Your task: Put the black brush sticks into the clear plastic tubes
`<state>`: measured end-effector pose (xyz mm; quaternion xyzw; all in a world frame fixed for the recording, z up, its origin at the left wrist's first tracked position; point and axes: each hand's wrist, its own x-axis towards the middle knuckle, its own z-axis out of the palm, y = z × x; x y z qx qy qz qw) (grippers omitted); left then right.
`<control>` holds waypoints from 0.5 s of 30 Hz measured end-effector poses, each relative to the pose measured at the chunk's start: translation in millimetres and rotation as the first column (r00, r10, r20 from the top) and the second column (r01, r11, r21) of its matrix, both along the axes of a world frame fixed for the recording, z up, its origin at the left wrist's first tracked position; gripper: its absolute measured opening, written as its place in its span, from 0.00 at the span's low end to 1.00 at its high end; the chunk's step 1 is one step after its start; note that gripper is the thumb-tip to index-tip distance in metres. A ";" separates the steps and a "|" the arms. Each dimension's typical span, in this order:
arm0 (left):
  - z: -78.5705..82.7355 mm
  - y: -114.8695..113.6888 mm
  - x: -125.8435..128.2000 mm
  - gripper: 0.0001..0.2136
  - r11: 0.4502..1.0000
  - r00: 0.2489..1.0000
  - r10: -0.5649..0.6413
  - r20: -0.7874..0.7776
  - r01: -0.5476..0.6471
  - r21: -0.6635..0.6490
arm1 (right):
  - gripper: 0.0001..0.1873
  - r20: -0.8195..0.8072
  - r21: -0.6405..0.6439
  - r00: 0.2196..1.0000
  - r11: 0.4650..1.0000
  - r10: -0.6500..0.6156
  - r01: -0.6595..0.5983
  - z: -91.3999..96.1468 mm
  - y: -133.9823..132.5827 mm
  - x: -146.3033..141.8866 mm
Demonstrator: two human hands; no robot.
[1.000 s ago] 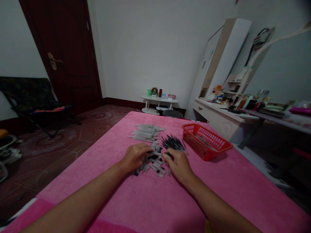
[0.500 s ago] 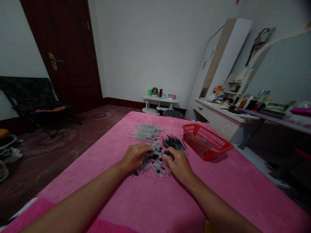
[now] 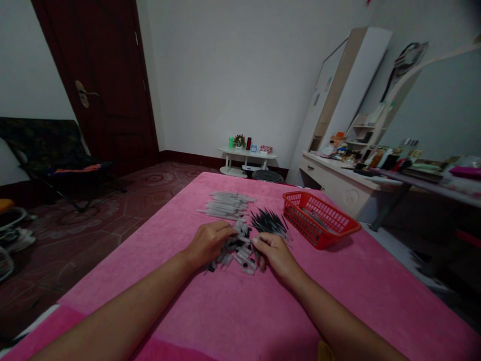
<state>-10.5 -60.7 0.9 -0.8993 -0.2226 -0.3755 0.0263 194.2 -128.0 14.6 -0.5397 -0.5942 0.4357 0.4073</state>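
A slim pale tube (image 3: pixel 244 239) lies between the two hands, its long axis running roughly left to right. The left hand (image 3: pixel 212 243) appears to pinch its left end. The right hand (image 3: pixel 275 252) has its fingertips at the other end; whether that grip is closed I cannot tell. Loose pale pieces (image 3: pixel 246 261) lie just below, on pink cloth (image 3: pixel 240 311).

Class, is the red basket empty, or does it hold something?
The basket holds something: slender greyish items show inside, below its rim. They are too blurred to name.
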 end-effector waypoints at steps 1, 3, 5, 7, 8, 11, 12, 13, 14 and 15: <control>-0.3 0.4 -0.2 0.09 1.000 1.000 -0.001 0.025 0.001 -0.017 | 0.20 0.036 0.014 0.999 1.000 0.002 -0.003 1.7 -0.5 0.2; -1.2 1.6 -0.8 0.10 0.997 0.995 0.001 0.104 0.006 -0.073 | 0.21 0.209 0.093 0.978 0.996 -0.001 -0.019 6.1 -2.6 1.5; -1.7 3.4 -1.5 0.10 0.990 0.976 0.030 0.217 0.001 -0.141 | 0.17 0.465 0.203 0.883 0.978 -0.060 -0.041 10.9 -5.8 3.6; -1.5 5.2 -1.8 0.08 0.974 0.935 0.092 0.343 -0.012 -0.228 | 0.09 0.674 0.260 0.727 0.963 -0.127 -0.072 14.9 -9.5 5.5; -1.0 6.0 -1.6 0.06 0.959 0.908 0.129 0.399 -0.012 -0.283 | 0.07 0.741 0.257 0.657 0.963 -0.139 -0.086 16.5 -11.3 6.1; 2.4 7.4 0.6 0.05 0.890 0.814 0.211 0.541 0.070 -0.451 | 0.09 0.839 0.192 0.535 0.973 -0.094 -0.131 20.1 -15.4 5.7; 3.9 7.7 1.8 0.05 0.864 0.780 0.224 0.585 0.120 -0.490 | 0.09 0.855 0.178 0.512 0.973 -0.080 -0.145 21.2 -16.5 4.8; 5.5 7.9 3.1 0.05 0.839 0.742 0.233 0.629 0.174 -0.515 | 0.09 0.868 0.169 0.491 0.974 -0.073 -0.153 22.4 -17.5 3.6; 7.2 8.1 4.4 0.05 0.816 0.699 0.241 0.673 0.229 -0.531 | 0.09 0.879 0.162 0.473 0.973 -0.068 -0.161 23.5 -18.5 2.2; 8.8 8.3 5.7 0.06 0.790 0.652 0.254 0.715 0.287 -0.542 | 0.08 0.887 0.160 0.456 0.973 -0.068 -0.166 24.5 -19.7 0.8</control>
